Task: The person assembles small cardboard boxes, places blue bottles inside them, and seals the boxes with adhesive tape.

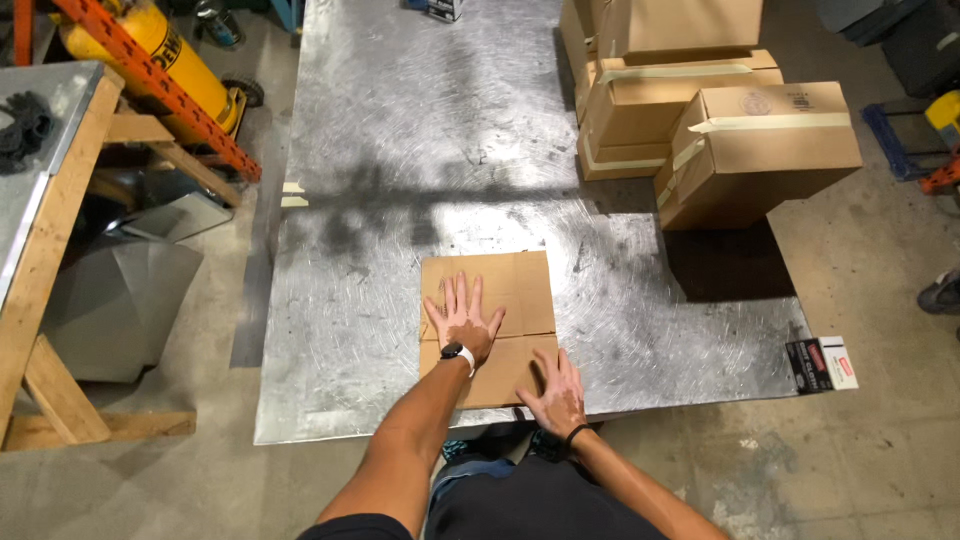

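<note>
A flattened brown cardboard piece [515, 285] lies on the big sheet of shiny metal [400, 150] near its front edge. My left hand [462, 315], with a white watch on the wrist, presses flat on the middle of the cardboard, fingers spread. Lower right on the same piece rests my right hand [556, 393], also flat, a dark band on its wrist. Neither hand grips anything.
Taped cardboard boxes [700, 110] are stacked at the sheet's back right. A wooden-framed bench [50, 250] stands at the left, with a folded metal duct piece [115, 300] under it and a yellow tank [150, 60] behind. A small black and white packet [822, 364] lies at the sheet's right corner.
</note>
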